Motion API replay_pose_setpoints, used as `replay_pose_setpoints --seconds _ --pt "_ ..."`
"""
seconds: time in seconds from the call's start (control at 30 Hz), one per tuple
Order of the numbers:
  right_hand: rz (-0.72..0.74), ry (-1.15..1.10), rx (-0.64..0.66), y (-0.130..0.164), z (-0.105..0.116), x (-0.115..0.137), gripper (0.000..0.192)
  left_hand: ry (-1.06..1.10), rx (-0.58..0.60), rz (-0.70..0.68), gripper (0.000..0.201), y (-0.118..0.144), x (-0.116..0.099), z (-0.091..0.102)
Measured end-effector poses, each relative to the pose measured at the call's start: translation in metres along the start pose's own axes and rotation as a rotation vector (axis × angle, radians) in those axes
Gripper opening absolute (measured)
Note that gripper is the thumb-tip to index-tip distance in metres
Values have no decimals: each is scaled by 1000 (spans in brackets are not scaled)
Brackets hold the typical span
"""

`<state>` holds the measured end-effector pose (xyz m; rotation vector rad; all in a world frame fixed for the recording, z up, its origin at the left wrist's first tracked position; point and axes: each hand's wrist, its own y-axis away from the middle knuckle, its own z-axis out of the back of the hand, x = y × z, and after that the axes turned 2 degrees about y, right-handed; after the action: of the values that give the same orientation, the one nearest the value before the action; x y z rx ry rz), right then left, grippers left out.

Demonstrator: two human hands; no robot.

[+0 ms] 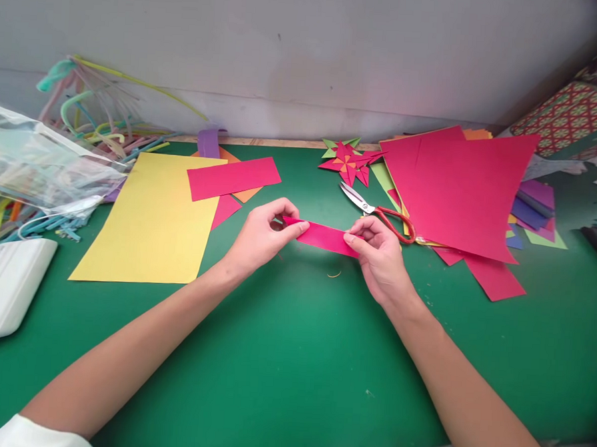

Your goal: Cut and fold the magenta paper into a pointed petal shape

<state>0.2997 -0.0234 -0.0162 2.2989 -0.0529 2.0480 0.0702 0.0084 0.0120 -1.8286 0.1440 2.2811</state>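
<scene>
A narrow pink paper strip (326, 237) is pinched at both ends, left hand (259, 238) and right hand (379, 256) closed on it, just above the green counter (292, 343) centre. Folding step judged in hand; next, ends must be aligned. Red-handled scissors (379, 211) lie just beyond.

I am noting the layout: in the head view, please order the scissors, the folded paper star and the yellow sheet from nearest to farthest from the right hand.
1. Scissors, just beyond the right hand.
2. Folded paper star, farther back by the wall.
3. Yellow sheet, far across on the left.
</scene>
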Motion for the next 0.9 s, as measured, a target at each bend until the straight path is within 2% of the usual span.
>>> replay_pose_setpoints --seconds 0.07,0.13,0.2,0.27,0.33,0.43,0.7,0.9 --pt "-52 -11 66 2 -3 -1 28 110 -59 6 21 -2 3 0" --pt "-123 33 204 6 -8 -2 32 182 -97 -14 21 -3 5 -2" --pt "-168 106 347 11 -15 -2 31 214 -98 -13 22 -2 5 -7" --pt "-167 147 408 17 -23 -2 25 204 -61 3 22 1 3 -12" --pt "-158 124 402 22 -31 -1 24 171 3 19 18 6 0 -18" --pt "-154 65 374 27 -36 -1 34 146 67 30 14 11 -6 -22" --pt "-84 143 374 28 -32 -3 29 127 48 66 17 14 -14 -21" --pt "-11 165 207 28 -29 -2 29 98 76 102 23 18 -13 -23"
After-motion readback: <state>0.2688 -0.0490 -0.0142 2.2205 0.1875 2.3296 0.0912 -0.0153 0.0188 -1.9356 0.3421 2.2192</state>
